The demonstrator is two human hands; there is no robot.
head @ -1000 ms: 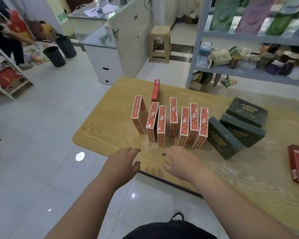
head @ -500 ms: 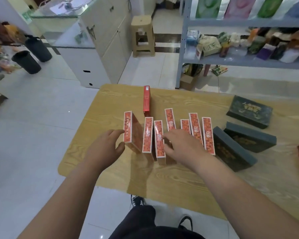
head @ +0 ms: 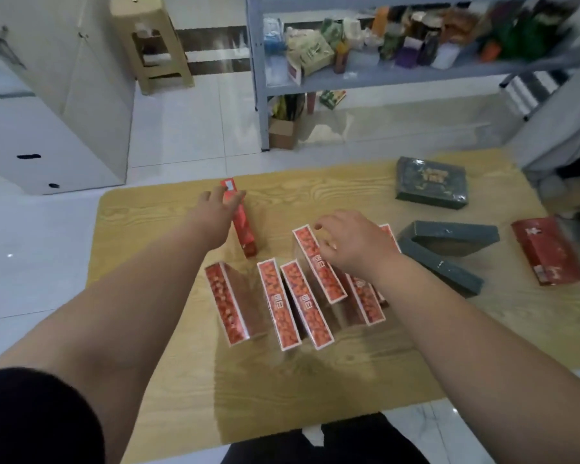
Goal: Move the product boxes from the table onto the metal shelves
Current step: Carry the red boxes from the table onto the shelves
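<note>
Several orange-patterned product boxes (head: pixel 283 304) stand on edge in a row on the wooden table (head: pixel 315 383). My right hand (head: pixel 354 244) reaches over the row, fingers curled round the top of one orange box (head: pixel 322 272) that sits higher than its neighbours. A plain red box (head: pixel 243 229) stands on edge behind the row. My left hand (head: pixel 215 211) grips its far end, fingers on one side and thumb on the other. The grey metal shelves (head: pixel 382 77) stand beyond the table, loaded with packets.
Three dark green boxes (head: pixel 431 182) lie right of the row, two of them overlapping. A flat red box (head: pixel 546 252) lies near the right edge. A white cabinet (head: pixel 64 122), a beige stool (head: pixel 151 45) and a cardboard box (head: pixel 282 128) stand on the floor behind.
My left hand has moved from the leftmost orange box forward to the plain red box. My right hand has closed on an orange box and raised it. The camera has moved closer over the table.
</note>
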